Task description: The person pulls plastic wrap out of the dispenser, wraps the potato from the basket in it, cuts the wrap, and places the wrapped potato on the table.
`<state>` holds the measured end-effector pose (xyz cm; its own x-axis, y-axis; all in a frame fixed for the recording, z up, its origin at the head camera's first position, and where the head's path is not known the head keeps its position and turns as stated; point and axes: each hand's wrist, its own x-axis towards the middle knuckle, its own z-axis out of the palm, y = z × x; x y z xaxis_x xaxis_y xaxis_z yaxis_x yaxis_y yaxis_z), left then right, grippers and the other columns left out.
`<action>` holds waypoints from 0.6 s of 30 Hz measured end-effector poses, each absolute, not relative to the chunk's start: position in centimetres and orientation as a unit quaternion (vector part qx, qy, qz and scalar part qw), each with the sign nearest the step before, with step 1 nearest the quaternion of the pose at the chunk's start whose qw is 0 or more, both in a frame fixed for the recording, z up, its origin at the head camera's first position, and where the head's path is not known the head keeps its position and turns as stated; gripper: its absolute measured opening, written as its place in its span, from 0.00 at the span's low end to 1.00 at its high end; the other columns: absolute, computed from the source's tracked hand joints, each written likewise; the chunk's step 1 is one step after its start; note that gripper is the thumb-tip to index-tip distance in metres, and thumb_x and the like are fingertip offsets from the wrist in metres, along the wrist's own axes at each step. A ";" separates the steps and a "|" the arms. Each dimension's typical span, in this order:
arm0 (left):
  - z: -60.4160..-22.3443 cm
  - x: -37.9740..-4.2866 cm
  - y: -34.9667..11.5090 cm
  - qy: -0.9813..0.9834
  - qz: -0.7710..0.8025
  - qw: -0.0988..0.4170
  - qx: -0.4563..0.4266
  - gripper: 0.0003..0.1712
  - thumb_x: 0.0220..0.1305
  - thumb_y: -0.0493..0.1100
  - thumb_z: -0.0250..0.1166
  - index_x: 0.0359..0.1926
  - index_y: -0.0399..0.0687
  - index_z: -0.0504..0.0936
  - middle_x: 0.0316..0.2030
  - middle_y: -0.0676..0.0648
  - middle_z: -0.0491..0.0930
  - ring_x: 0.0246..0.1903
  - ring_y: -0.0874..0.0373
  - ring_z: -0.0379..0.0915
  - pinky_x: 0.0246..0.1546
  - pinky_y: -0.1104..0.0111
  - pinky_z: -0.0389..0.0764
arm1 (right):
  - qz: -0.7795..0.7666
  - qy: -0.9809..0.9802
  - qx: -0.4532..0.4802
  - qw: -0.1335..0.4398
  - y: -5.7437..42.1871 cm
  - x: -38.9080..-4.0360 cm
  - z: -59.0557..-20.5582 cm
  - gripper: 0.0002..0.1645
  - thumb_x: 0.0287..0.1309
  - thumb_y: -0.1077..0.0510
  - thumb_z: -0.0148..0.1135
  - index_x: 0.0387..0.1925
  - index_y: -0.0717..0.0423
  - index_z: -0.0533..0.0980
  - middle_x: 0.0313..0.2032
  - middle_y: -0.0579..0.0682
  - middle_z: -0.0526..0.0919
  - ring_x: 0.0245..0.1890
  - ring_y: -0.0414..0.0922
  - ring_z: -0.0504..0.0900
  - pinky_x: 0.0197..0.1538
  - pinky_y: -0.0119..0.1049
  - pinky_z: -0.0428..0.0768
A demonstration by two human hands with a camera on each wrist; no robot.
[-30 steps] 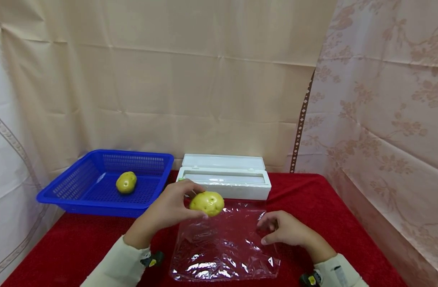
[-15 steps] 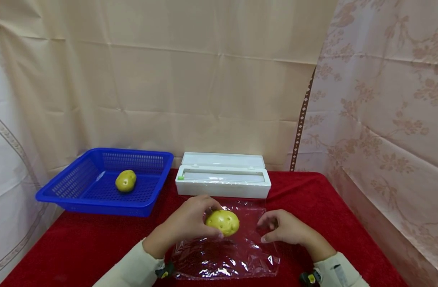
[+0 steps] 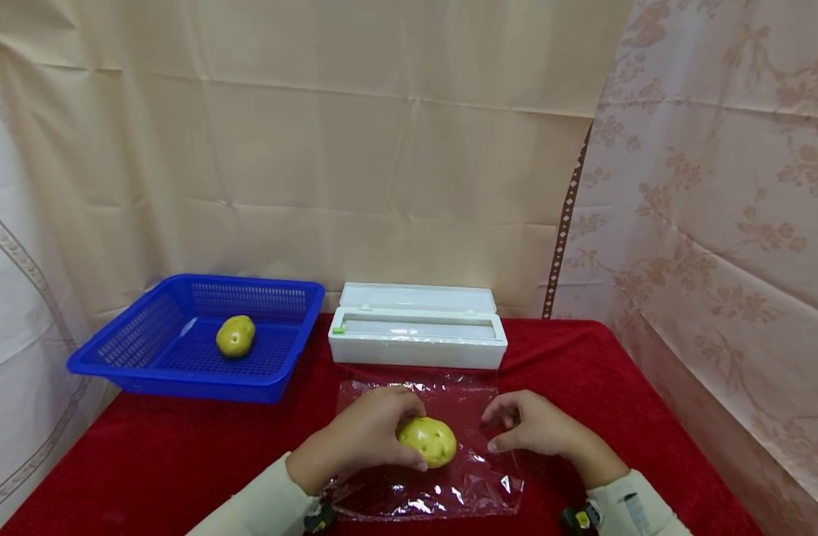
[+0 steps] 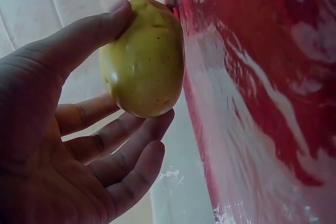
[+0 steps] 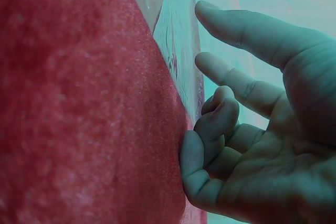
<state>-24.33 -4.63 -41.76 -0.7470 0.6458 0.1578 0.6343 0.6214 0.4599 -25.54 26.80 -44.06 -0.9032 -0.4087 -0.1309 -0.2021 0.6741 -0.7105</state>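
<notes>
A yellow potato (image 3: 430, 442) sits in the grip of my left hand (image 3: 371, 435), thumb on one side and fingertips on the other. The left wrist view shows the same potato (image 4: 144, 59) between thumb and fingers, close over the film. Beneath it a sheet of clear plastic wrap (image 3: 462, 484) lies spread on the red cloth, wrinkled and shiny. My right hand (image 3: 539, 428) rests at the right edge of the wrap with its fingers loosely curled, holding nothing. In the right wrist view, the right hand (image 5: 252, 124) has a gap between thumb and fingers.
Behind the wrap stands a white cling film box (image 3: 418, 355), lid raised, with a roll inside and a green piece at its left end. A blue basket (image 3: 181, 387) at the left holds another potato (image 3: 236, 336). Red cloth (image 3: 147, 461) covers the table; curtains hang behind.
My left hand has carried the potato rightward and toward me, down over the middle of the wrap. The right hand has stayed in place.
</notes>
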 end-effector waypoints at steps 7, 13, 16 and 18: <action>-42.2 -24.1 -4.3 0.901 0.240 0.010 0.361 0.33 0.38 0.62 0.85 0.44 0.53 0.86 0.36 0.61 0.80 0.36 0.69 0.72 0.39 0.74 0.76 | -0.364 0.905 -0.169 0.139 26.9 -25.5 -44.1 0.21 0.48 0.53 0.82 0.44 0.51 0.85 0.26 0.48 0.74 0.29 0.44 0.71 0.28 0.33 0.69; -42.7 -24.1 -4.3 0.903 0.228 0.003 0.364 0.33 0.37 0.62 0.85 0.43 0.54 0.86 0.36 0.61 0.79 0.35 0.69 0.71 0.39 0.74 0.75 | -0.360 0.906 -0.171 0.139 26.8 -25.5 -44.0 0.21 0.48 0.52 0.82 0.44 0.50 0.85 0.26 0.49 0.75 0.28 0.44 0.71 0.28 0.33 0.70; -42.8 -24.1 -4.4 0.904 0.226 0.006 0.361 0.33 0.38 0.62 0.85 0.44 0.54 0.86 0.37 0.61 0.79 0.36 0.69 0.71 0.40 0.74 0.76 | -0.359 0.907 -0.172 0.137 26.8 -25.4 -44.0 0.21 0.48 0.52 0.82 0.44 0.51 0.85 0.27 0.49 0.75 0.29 0.44 0.72 0.28 0.34 0.70; -42.9 -24.1 -4.4 0.905 0.227 0.010 0.359 0.33 0.38 0.62 0.85 0.44 0.54 0.85 0.37 0.61 0.79 0.36 0.69 0.72 0.40 0.73 0.77 | -0.356 0.908 -0.174 0.133 26.8 -25.3 -43.9 0.21 0.48 0.52 0.82 0.44 0.51 0.85 0.26 0.48 0.75 0.28 0.44 0.72 0.29 0.34 0.70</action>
